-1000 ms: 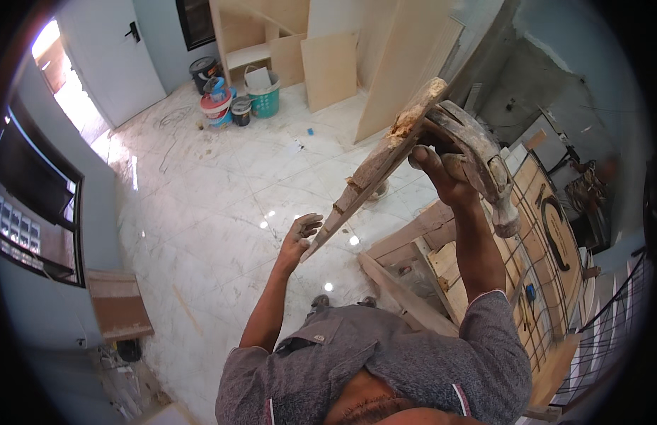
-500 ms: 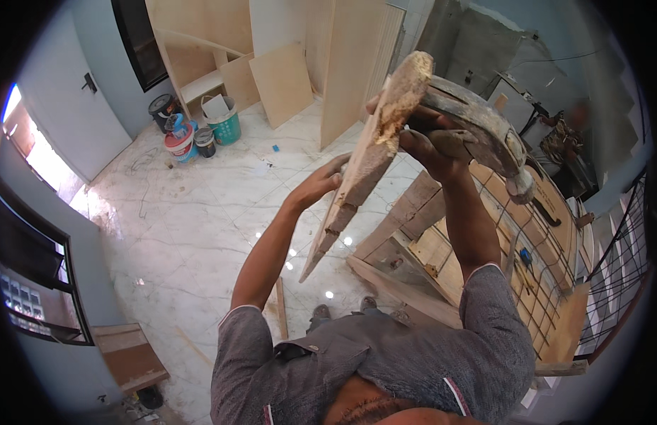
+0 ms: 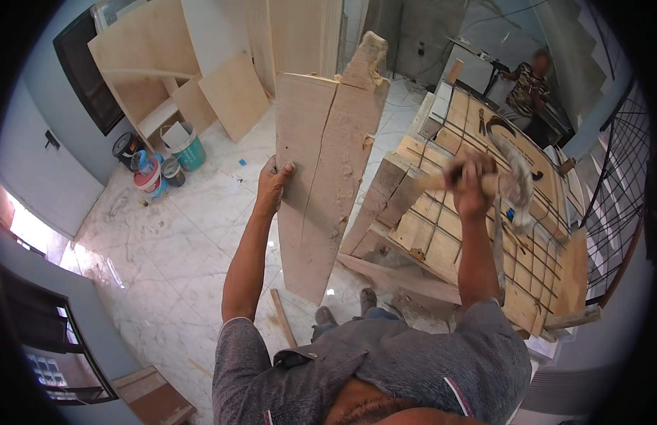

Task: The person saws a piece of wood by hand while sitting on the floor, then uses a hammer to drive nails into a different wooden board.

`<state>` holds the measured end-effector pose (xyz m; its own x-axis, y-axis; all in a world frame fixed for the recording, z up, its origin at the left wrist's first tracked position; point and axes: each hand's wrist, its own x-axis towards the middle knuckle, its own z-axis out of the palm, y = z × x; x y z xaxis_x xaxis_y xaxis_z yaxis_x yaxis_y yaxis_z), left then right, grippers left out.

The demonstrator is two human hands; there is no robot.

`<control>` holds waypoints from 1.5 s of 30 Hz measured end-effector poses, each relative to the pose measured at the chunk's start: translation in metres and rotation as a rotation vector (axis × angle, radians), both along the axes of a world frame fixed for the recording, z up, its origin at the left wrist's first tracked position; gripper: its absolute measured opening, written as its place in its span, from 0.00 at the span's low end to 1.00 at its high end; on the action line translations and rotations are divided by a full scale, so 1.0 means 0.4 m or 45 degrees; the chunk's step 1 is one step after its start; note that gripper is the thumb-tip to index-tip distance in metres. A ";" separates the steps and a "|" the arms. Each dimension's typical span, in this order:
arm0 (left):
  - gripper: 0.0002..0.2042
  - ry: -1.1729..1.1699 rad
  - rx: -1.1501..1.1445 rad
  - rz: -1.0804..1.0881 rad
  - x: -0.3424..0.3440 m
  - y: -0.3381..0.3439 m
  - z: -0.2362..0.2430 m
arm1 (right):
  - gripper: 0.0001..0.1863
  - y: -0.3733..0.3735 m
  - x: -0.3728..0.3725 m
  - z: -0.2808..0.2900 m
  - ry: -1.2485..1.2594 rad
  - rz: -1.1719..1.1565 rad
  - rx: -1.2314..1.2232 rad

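My left hand [image 3: 275,183] is closed on the left edge of a long, dusty wooden board [image 3: 320,191], held upright with its broad face toward me, cracked lengthwise and ragged at the top. My right hand [image 3: 471,185] grips the wooden handle of a hammer [image 3: 518,188], whose metal head is blurred, right of the board. Below that hand lies a wooden structure [image 3: 431,239] with a grid of metal bars over it, carrying pliers [image 3: 482,122] and other small tools.
Ahead at left stand buckets [image 3: 187,152] and leaning plywood panels [image 3: 233,95]. A person [image 3: 532,88] sits at back right. A loose strip of wood [image 3: 284,319] lies by my feet [image 3: 368,301]. Dark wire mesh [image 3: 612,177] stands at right.
The board has turned from edge-on to face-on. My left hand has moved up and taken its edge. My right hand and the hammer have moved down and right, apart from the board.
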<state>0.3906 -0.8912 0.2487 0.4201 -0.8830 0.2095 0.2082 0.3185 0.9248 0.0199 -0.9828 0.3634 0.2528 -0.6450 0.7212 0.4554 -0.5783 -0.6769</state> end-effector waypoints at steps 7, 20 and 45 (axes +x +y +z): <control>0.31 -0.067 -0.091 0.354 0.015 -0.035 0.039 | 0.29 0.217 -0.176 -0.241 0.709 -0.215 0.495; 0.36 0.291 -0.166 0.425 -0.008 0.056 0.146 | 0.26 0.300 -0.252 -0.496 1.050 -0.552 0.293; 0.28 0.949 0.026 -0.039 -0.395 0.031 -0.045 | 0.17 0.054 -0.662 -0.109 1.466 -0.651 0.471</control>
